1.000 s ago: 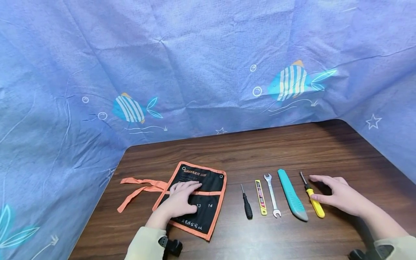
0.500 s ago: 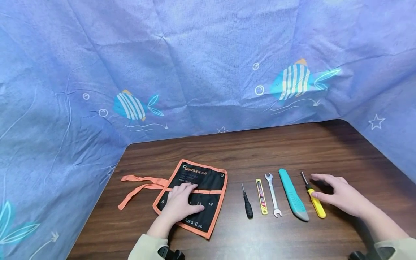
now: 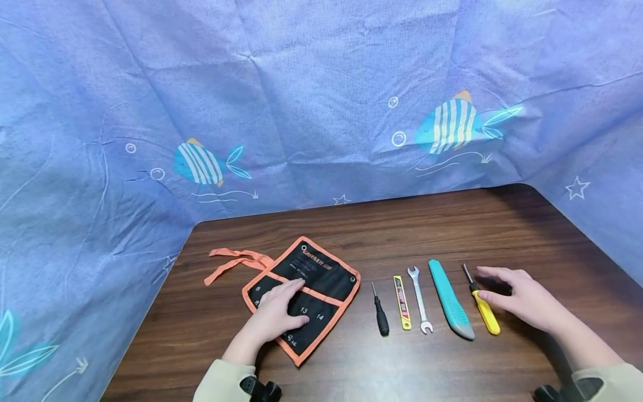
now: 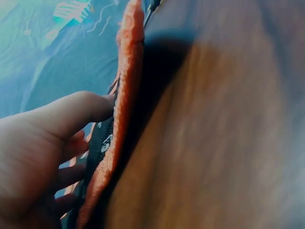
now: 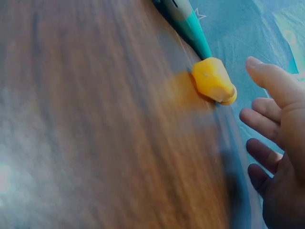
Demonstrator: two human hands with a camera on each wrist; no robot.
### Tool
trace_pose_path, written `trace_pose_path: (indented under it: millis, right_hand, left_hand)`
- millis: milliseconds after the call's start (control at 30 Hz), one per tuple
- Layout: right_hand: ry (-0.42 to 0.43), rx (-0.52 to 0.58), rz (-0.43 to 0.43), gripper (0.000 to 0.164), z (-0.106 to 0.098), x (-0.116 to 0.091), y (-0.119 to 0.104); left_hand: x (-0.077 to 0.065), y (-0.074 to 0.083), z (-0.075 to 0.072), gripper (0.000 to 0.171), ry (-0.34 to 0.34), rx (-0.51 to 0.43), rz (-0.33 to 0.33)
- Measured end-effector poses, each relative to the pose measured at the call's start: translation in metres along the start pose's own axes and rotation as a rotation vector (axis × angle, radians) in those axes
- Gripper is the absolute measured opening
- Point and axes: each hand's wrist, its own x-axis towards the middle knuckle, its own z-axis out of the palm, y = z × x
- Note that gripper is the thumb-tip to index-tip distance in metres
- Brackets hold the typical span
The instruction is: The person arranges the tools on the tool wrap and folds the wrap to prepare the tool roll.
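Observation:
My left hand [image 3: 273,312] rests flat on a black tool pouch [image 3: 329,276] with orange trim, fingers spread across its lower pockets. In the left wrist view the thumb [image 4: 81,107] touches the pouch's dark face beside its orange edge [image 4: 126,71]. Beside a yellow-handled screwdriver [image 3: 487,315], my right hand [image 3: 529,301] holds nothing, its fingers relaxed and apart. The right wrist view shows the screwdriver's yellow handle end [image 5: 212,80] a little away from the fingers.
Left of the yellow screwdriver lie a teal utility knife [image 3: 449,301], a double-ended wrench [image 3: 419,301], a narrow yellow packet [image 3: 402,304] and a small black screwdriver [image 3: 380,315]. Orange ties [image 3: 236,261] trail from the pouch. A blue fish-print cloth [image 3: 311,111] borders the wooden table [image 3: 382,223].
Under my left hand the pouch has turned clockwise, its top edge swinging right and its bottom edge left. The ties have shifted right and away from me. My right hand stays almost still.

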Motion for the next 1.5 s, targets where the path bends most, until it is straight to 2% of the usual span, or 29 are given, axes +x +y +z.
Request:
trace_pose_path:
  millis: [167,333,433,533,700,967,1067,1200,1500]
  right_hand:
    - [0.024,0.005,0.012,0.054,-0.002,-0.001,-0.001]
    - [0.048,0.015,0.001,0.053,0.000,-0.002,-0.001]
    - [0.060,0.015,-0.010,0.052,0.001,-0.003,0.000]
    - [0.057,0.023,-0.023,0.051,0.001,-0.003,0.001]
    - [0.030,0.025,-0.023,0.052,0.001,-0.003,0.004]
    - [0.003,-0.004,0.010,0.052,0.000,-0.004,0.003]
    - [-0.007,-0.015,0.021,0.052,0.001,-0.005,0.002]
    - [-0.006,-0.018,0.020,0.051,0.002,-0.006,0.001]
    - [0.004,-0.017,0.012,0.049,0.004,-0.005,0.000]
  left_hand:
    - [0.002,-0.004,-0.007,0.071,-0.092,-0.023,0.052]
    - [0.005,-0.007,-0.016,0.072,-0.165,0.023,0.111]
    - [0.006,-0.008,-0.018,0.072,-0.187,0.042,0.109]
    - [0.003,-0.009,-0.017,0.073,-0.150,0.016,0.086]
    - [-0.003,-0.003,-0.012,0.073,-0.005,-0.014,0.075]
    - [-0.012,0.010,0.005,0.069,0.067,-0.005,0.088]
    - [-0.011,0.010,0.011,0.068,0.078,-0.012,0.073]
    - [-0.011,0.007,0.015,0.071,0.060,-0.017,0.057]
    - [-0.010,-0.002,0.012,0.078,0.004,-0.005,0.114]
